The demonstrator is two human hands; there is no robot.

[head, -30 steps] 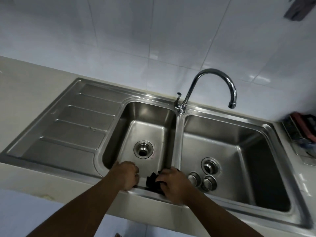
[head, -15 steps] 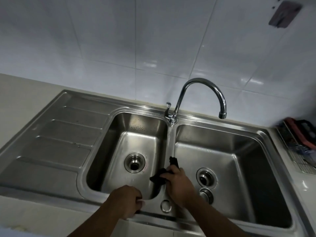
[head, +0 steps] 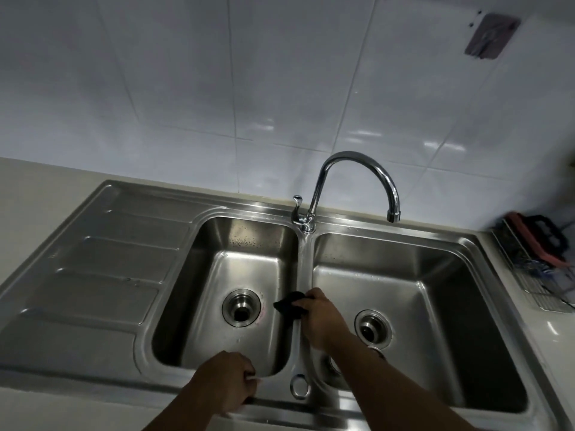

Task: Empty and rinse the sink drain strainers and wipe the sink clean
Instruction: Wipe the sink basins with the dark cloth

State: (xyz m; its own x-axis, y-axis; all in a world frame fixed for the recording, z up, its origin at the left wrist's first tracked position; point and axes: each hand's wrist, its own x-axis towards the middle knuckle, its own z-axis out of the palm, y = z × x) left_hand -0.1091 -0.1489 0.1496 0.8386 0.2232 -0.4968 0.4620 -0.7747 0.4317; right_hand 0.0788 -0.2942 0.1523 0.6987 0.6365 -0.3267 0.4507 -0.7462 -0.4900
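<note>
One black cloth [head: 288, 306] lies on the divider between the two basins of the sink [head: 124, 381], and the curled fingers of the right hand [head: 319, 320] pinch it. In the right basin [head: 435, 290], two strainers [head: 377, 352] show only partly beside the forearm, near the right drain [head: 371, 328]. The left basin [head: 242, 269] has one left drain [head: 241, 307]. The left hand [head: 225, 381] rests on the front rim, fingers curled together. One faucet [head: 357, 160] stands behind.

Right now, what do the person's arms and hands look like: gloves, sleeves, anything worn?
Both the left hand and the right hand are bare, no gloves. The forearms are uncovered to the frame's edge, no sleeve showing. No watch, ring or wristband is visible.
</note>
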